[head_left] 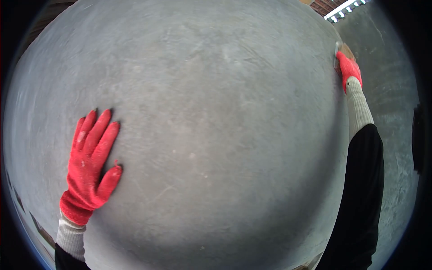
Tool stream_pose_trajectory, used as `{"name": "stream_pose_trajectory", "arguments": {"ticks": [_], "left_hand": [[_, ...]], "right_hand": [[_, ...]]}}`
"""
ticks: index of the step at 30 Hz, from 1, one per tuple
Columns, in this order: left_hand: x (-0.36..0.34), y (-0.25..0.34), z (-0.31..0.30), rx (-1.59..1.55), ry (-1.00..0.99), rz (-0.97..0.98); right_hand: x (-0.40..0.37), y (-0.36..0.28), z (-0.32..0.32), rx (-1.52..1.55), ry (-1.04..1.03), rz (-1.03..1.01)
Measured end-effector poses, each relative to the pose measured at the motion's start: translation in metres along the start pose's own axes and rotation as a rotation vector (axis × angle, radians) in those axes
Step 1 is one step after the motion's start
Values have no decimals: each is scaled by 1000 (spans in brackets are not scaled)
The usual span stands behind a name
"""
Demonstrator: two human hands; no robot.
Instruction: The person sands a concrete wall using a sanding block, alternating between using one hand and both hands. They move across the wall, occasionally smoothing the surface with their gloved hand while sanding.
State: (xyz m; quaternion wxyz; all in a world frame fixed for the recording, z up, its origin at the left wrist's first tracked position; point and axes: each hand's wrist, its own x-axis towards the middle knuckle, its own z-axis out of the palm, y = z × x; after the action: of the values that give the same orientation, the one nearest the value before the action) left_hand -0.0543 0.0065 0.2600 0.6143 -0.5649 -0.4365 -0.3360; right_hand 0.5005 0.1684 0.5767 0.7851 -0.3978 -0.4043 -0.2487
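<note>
A large grey, smooth surface (193,112) with faint scuffs and streaks fills most of the view. My left hand (92,162), in a red glove with a pale knitted cuff, lies flat on it at the left, fingers spread and nothing held. At the upper right, my right hand (349,69), also red-gloved, is wrapped round a small flat tool (337,56) with a thin metal-looking edge and a brownish part. The tool is against the right edge of the grey surface, and its exact shape is partly hidden by the hand.
Beyond the right edge stands another grey surface (396,90), with pale marks. At the top right are a bright light strip (341,10) and reddish-brown roof parts (323,6). Dark shapes show at the lower left edge.
</note>
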Motion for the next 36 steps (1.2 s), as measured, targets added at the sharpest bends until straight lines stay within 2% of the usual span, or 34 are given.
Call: {"name": "stream_pose_trajectory", "arguments": {"ticks": [1, 2, 3, 4, 5, 6, 8, 11, 13, 15, 16, 17, 18, 20, 21, 23, 24, 25, 26, 27, 29, 30, 32, 33, 34, 36], "left_hand": [[0, 0, 0, 1, 5, 4], [-1, 0, 0, 0, 14, 9], [-2, 0, 1, -5, 16, 6], [-2, 0, 1, -1, 12, 11], [-2, -1, 0, 1, 5, 12], [-1, -1, -1, 7, 3, 9], [0, -2, -3, -16, 2, -13], [2, 0, -4, -48, 6, -57], [0, -4, 1, -15, 24, -65], [6, -2, 1, -33, 57, -65], [7, -2, 1, -63, 98, -60], [7, 0, -1, -27, 81, -33], [7, 1, -4, 1, 20, -40], [6, 0, -1, -32, 112, -55], [4, -1, -2, -36, 107, -58], [7, 2, -4, -25, 81, -69], [6, 2, -2, -26, 80, -67], [5, 0, -1, -15, 79, -72], [4, 0, -1, -3, 76, -77], [3, -1, -1, -4, 77, -82], [-2, -6, 7, -58, 100, -109], [-2, -7, 7, -81, 136, -139], [-5, -7, 7, -77, 160, -173], [-6, -7, 8, -73, 156, -167], [-6, -8, 8, -63, 153, -158], [-5, -6, 8, -19, 150, -168]], "right_hand": [[-3, -7, 11, -29, 137, -81], [-11, -33, 33, 98, 115, -275], [-58, -91, 22, 248, -174, -290], [-89, -132, 47, 622, -263, -433], [-135, -186, 37, 509, -459, -581], [-199, -247, 27, 135, -155, -776], [-265, -296, 32, 131, -278, -1131], [-270, -262, 15, 235, -191, -1082], [-221, -224, 10, 125, -215, -900], [-147, -151, 30, 362, -118, -708], [-118, -109, 28, 221, 76, -550], [-89, -67, 18, 120, 72, -378], [-55, -19, 16, 150, 59, -207], [-25, 18, 21, -258, 306, -57], [-46, -6, 17, -261, 302, -59], [-102, -70, 20, 206, -44, -287], [-157, -121, 27, 492, -15, -412], [-194, -168, 18, 349, -75, -562], [-234, -202, 14, 399, -167, -761], [-267, -233, -5, 77, -199, -992], [-290, -242, 1, 155, -264, -1106], [-282, -230, 2, 160, -268, -1100], [-244, -197, 8, 59, -117, -916], [-215, -173, 18, 219, -7, -913], [-175, -130, 29, 351, 74, -791], [-108, -55, 9, 70, 98, -365]]}}
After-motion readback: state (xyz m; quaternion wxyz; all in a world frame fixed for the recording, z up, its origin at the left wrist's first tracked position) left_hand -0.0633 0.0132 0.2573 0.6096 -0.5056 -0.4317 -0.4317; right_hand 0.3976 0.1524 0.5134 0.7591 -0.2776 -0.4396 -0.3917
